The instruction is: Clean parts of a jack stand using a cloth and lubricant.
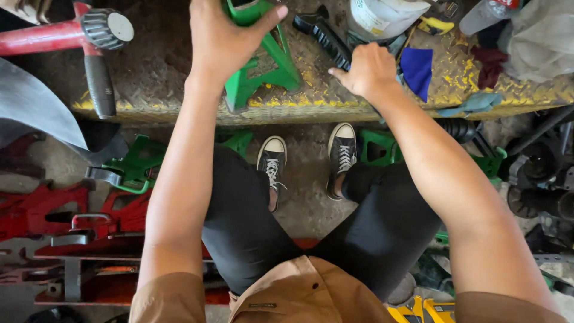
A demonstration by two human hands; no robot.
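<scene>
1. Head view: red jack handle (pixel 72 36) lay far left on the yellow-edged platform (pixel 179 110).
2. Left hand (pixel 224 36) was clamped over the top of the green jack stand (pixel 260 72), upright near the platform edge. Judged heavy, rigid steel; the upper post looks the best hold.
3. Right hand (pixel 368 69) was closed on a black ribbed bar (pixel 323 36).
4. Clutter crowded the right; little open room.

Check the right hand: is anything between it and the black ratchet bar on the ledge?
Nothing visible. The right hand already rests against the black ratchet bar, fingers curled at its lower end. The left hand grips the green jack stand beside it.
</scene>
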